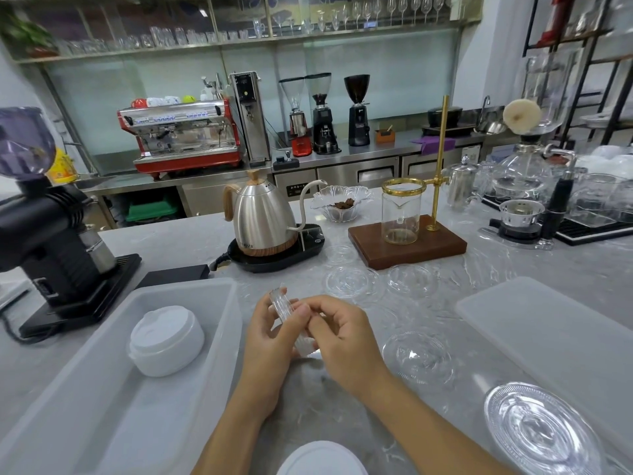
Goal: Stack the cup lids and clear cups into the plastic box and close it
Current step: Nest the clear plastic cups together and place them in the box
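Both my hands hold a small stack of clear cup lids (pixel 287 311) on edge above the counter. My left hand (pixel 270 341) grips the stack from the left and my right hand (pixel 337 332) pinches its right side. The translucent plastic box (pixel 113 406) lies open at the left, just beside my left hand, with a stack of white lids (pixel 166 341) inside. Its flat cover (pixel 561 334) lies at the right. Loose clear lids rest on the counter: one (pixel 418 357) right of my hands, one (pixel 541 428) at the near right, two more (pixel 352 282) (pixel 412 280) farther back.
A white lid (pixel 322 459) sits at the bottom edge between my arms. A steel kettle (pixel 262 219) on its black base, a wooden drip stand (pixel 407 246) with a glass beaker and a black grinder (pixel 51 248) stand behind the work area.
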Action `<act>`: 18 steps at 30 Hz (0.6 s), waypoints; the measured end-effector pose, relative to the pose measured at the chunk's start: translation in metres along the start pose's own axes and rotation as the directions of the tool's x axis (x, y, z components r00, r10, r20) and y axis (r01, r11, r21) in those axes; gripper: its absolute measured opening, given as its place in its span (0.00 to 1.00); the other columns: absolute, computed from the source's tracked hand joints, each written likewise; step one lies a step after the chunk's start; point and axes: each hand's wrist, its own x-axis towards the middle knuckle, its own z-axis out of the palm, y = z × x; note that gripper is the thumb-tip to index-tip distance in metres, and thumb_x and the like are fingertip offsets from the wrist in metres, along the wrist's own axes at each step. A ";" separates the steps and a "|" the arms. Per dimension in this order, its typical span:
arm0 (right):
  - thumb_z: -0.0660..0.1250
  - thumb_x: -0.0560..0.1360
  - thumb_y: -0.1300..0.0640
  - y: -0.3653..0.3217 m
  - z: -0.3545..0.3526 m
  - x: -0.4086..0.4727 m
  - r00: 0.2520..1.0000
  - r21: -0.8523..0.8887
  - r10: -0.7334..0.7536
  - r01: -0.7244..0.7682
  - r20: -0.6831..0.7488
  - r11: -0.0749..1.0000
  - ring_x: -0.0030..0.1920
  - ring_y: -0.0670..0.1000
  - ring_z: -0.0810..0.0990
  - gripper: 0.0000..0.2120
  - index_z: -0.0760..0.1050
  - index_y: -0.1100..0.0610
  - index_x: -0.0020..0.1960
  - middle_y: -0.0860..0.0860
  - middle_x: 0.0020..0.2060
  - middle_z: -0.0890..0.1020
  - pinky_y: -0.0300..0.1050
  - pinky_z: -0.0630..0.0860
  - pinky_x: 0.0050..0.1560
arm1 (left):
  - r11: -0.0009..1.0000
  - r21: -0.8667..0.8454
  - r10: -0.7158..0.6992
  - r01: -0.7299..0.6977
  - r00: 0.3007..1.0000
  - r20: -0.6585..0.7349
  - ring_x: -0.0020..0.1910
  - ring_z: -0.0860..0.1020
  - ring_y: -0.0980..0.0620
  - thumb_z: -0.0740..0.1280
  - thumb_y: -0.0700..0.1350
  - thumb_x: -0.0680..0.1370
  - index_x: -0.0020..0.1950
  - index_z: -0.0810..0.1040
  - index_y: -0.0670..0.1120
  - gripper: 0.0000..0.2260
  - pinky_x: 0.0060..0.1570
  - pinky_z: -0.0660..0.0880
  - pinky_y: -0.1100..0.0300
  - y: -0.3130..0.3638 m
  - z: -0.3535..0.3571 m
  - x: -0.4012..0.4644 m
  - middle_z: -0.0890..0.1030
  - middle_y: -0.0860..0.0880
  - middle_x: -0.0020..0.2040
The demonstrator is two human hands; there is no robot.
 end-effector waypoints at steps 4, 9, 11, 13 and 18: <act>0.62 0.77 0.58 -0.001 -0.001 0.000 1.000 -0.061 -0.029 0.030 0.011 0.998 0.46 0.51 0.85 0.12 0.83 0.54 0.53 0.48 0.45 0.87 0.52 0.82 0.49 | 1.000 0.018 0.003 -0.003 1.000 -0.003 0.51 0.87 0.42 0.76 0.57 0.66 0.58 0.80 0.57 0.21 0.52 0.83 0.43 0.003 0.003 -0.002 0.85 0.37 0.53; 0.65 0.78 0.60 -0.011 -0.014 0.005 0.998 -0.194 -0.033 0.042 0.050 0.980 0.45 0.46 0.84 0.11 0.82 0.49 0.54 0.43 0.46 0.86 0.50 0.84 0.46 | 1.000 0.002 -0.023 0.023 1.000 0.010 0.56 0.86 0.40 0.75 0.52 0.71 0.62 0.79 0.53 0.20 0.45 0.85 0.44 0.005 0.007 -0.005 0.85 0.39 0.57; 0.66 0.78 0.60 -0.019 -0.029 0.010 0.997 -0.471 -0.067 0.078 0.040 0.879 0.50 0.46 0.83 0.13 0.80 0.48 0.60 0.45 0.51 0.85 0.50 0.82 0.52 | 0.999 -0.002 -0.047 0.047 0.999 -0.012 0.57 0.84 0.39 0.74 0.51 0.71 0.61 0.79 0.53 0.18 0.43 0.85 0.41 0.008 0.008 -0.006 0.81 0.37 0.59; 0.68 0.76 0.53 -0.032 -0.050 0.014 0.999 -0.740 -0.020 0.042 0.039 0.671 0.58 0.47 0.79 0.19 0.74 0.45 0.67 0.45 0.60 0.81 0.49 0.78 0.59 | 0.998 0.008 -0.060 0.060 0.998 -0.024 0.58 0.82 0.37 0.73 0.52 0.70 0.60 0.79 0.54 0.18 0.43 0.85 0.39 0.010 0.008 -0.007 0.79 0.39 0.59; 0.76 0.60 0.32 -0.053 -0.090 0.008 0.818 -0.971 0.574 -0.124 0.016 0.204 0.69 0.55 0.71 0.49 0.61 0.46 0.74 0.48 0.69 0.70 0.55 0.72 0.65 | 0.996 0.021 -0.087 0.087 0.996 -0.012 0.58 0.82 0.35 0.76 0.57 0.65 0.59 0.79 0.56 0.23 0.44 0.85 0.40 0.013 0.009 -0.008 0.78 0.37 0.62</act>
